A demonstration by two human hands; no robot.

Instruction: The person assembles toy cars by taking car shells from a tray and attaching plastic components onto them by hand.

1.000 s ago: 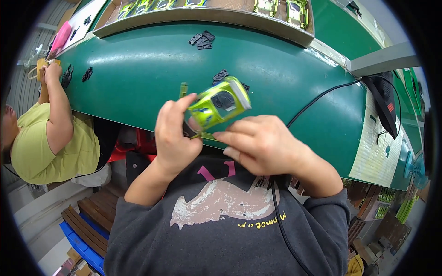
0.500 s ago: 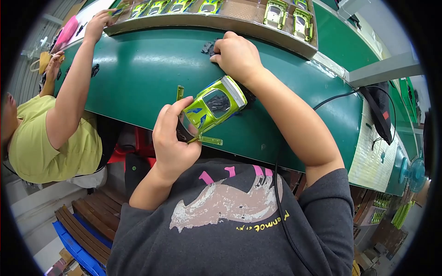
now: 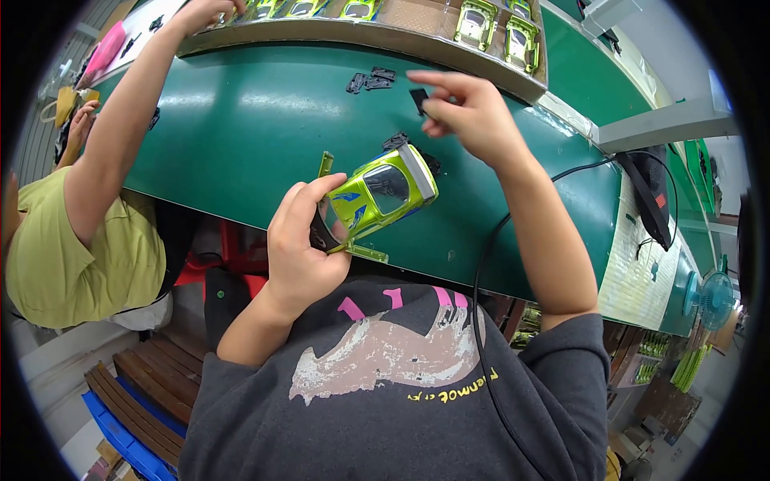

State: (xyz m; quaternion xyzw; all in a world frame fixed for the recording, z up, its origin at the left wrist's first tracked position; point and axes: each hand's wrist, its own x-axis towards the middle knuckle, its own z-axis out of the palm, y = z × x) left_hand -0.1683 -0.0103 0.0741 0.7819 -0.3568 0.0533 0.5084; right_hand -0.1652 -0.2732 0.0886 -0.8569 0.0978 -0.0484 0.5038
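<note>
A lime-green toy car body [image 3: 383,192] is held in the left hand [image 3: 301,248] above the near edge of the green bench [image 3: 241,136]; the fingers are curled round its near end, thumb on top, so that the windscreen and the white far end point away and to the right. A small black plastic part [image 3: 419,99] is pinched between the thumb and forefinger of the right hand [image 3: 473,120], which is raised over the bench farther off and to the right of the car body; the other fingers of that hand are loosely bent. A few more small black parts [image 3: 370,81] are scattered on the bench to the left of the right hand, and another black piece [image 3: 395,142] lies just beyond the car body. Along the far side of the bench a long tray [image 3: 449,58] is set, in which finished green toy cars [image 3: 473,20] are lined up. A black cable [image 3: 489,264] is draped over the near right edge of the bench. On the left, a co-worker in a yellow-green shirt [image 3: 64,256] is seated, with one arm [image 3: 128,120] stretched across the bench to the far tray.
</note>
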